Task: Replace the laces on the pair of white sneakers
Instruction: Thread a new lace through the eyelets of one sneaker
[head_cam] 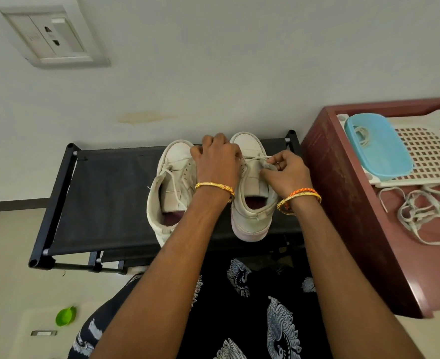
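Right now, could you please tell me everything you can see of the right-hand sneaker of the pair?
The right-hand sneaker is a white high-top, leather-looking and scuffed, with a pale pinkish sole edge and dark reddish lining. It stands upright on the black rack shelf, toe toward the wall, beside the other sneaker. A white lace crosses its front eyelets. The left hand rests on its inner side; the right hand pinches the lace at the outer side.

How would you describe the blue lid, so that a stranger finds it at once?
Look at the dark red stand right of the black rack. A white perforated tray lies on top, and the blue lid rests on its left end. It is the only blue thing there.
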The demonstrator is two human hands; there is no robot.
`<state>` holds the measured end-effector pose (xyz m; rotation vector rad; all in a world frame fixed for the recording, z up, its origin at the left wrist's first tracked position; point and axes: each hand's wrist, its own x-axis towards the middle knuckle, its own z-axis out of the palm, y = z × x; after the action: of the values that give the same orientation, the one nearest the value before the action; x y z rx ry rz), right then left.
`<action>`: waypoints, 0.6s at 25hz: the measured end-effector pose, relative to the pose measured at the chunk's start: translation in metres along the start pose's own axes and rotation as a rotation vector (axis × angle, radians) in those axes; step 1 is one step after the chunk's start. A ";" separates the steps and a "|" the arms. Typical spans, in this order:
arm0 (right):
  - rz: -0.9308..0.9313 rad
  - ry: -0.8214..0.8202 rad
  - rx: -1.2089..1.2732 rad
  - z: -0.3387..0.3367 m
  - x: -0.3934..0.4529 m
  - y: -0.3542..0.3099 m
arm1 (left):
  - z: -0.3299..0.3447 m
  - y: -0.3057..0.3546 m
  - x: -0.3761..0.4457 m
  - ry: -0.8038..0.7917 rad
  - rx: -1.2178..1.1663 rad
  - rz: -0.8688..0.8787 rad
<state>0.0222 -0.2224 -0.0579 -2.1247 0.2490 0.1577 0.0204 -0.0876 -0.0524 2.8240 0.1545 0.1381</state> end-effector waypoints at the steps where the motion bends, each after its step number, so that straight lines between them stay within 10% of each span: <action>1: 0.001 -0.003 0.001 0.000 0.000 0.000 | 0.001 -0.001 0.000 -0.010 0.006 0.007; 11: 0.011 0.000 0.008 -0.001 0.001 0.001 | -0.005 -0.034 -0.003 0.017 0.139 -0.267; 15: 0.037 0.018 0.032 0.001 -0.001 0.000 | -0.006 -0.024 -0.006 0.069 -0.035 -0.092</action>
<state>0.0212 -0.2216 -0.0582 -2.0917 0.2997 0.1560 0.0114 -0.0640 -0.0544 2.7731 0.2939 0.2156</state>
